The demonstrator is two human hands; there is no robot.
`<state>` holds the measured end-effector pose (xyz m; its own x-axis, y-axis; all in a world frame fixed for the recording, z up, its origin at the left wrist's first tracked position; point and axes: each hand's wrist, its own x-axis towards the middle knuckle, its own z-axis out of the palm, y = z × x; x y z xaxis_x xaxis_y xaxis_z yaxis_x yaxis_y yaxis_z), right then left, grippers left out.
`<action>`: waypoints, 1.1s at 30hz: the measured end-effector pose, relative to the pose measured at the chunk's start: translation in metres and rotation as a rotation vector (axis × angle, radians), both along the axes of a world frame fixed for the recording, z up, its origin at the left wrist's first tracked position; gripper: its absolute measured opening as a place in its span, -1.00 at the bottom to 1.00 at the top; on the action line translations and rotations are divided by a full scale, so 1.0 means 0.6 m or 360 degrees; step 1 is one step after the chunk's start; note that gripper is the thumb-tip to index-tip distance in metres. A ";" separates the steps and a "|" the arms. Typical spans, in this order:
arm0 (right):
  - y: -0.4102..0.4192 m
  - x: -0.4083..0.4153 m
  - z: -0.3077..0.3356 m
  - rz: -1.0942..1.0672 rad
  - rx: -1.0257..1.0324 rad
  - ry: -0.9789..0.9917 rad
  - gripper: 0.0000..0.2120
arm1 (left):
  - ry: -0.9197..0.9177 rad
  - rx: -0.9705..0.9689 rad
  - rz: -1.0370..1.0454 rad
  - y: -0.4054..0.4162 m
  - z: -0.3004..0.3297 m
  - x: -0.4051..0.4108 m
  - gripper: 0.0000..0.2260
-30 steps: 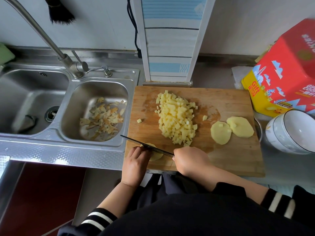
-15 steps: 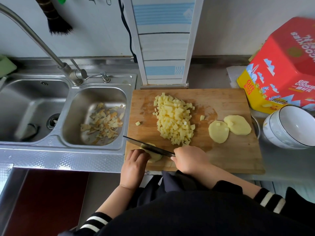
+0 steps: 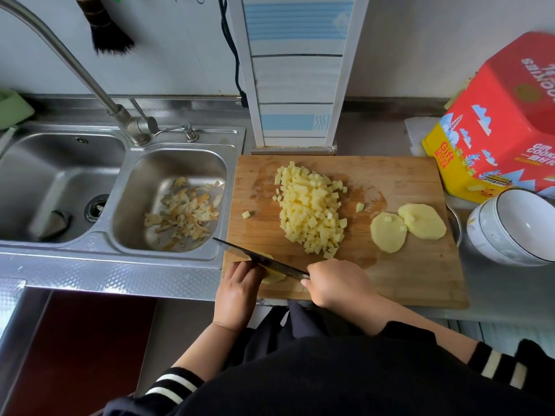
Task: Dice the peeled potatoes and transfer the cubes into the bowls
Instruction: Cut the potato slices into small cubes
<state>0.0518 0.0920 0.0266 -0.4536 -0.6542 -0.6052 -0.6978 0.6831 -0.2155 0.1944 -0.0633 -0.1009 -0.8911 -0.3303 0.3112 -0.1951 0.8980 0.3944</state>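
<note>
A wooden cutting board lies on the counter. A heap of potato cubes sits in its middle. Two flat potato slabs lie at its right. At the near left corner my left hand holds down a potato piece, mostly hidden by the knife and my fingers. My right hand grips the handle of a dark knife, whose blade slants across that piece. White stacked bowls stand right of the board.
A double steel sink is on the left, with potato peels in the small basin. The tap arcs over it. A red and yellow cookie box stands behind the bowls.
The knife blade has shifted a little over the potato piece. Both hands stay at the board's near left corner. The camera has tilted slightly.
</note>
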 end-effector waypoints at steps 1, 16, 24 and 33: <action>-0.001 0.001 -0.001 -0.0011 0.0010 -0.0010 -0.72 | 0.0002 0.0000 0.0007 0.000 -0.001 0.000 -0.85; -0.008 -0.004 -0.032 -0.0119 0.0140 -0.0043 -0.82 | 0.0029 0.0043 0.0038 0.003 -0.007 0.001 -0.90; 0.006 -0.005 -0.022 -0.0141 0.0057 -0.0083 -0.73 | 0.0019 0.0118 0.0008 -0.004 -0.004 0.005 -0.89; 0.010 0.004 0.002 -0.0125 -0.0075 0.0013 -0.72 | -0.0033 0.0123 0.0048 0.001 -0.002 0.014 -0.88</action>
<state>0.0540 0.0983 0.0277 -0.5095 -0.6442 -0.5705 -0.6446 0.7249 -0.2430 0.2026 -0.0630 -0.1024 -0.8864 -0.3794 0.2652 -0.2307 0.8587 0.4576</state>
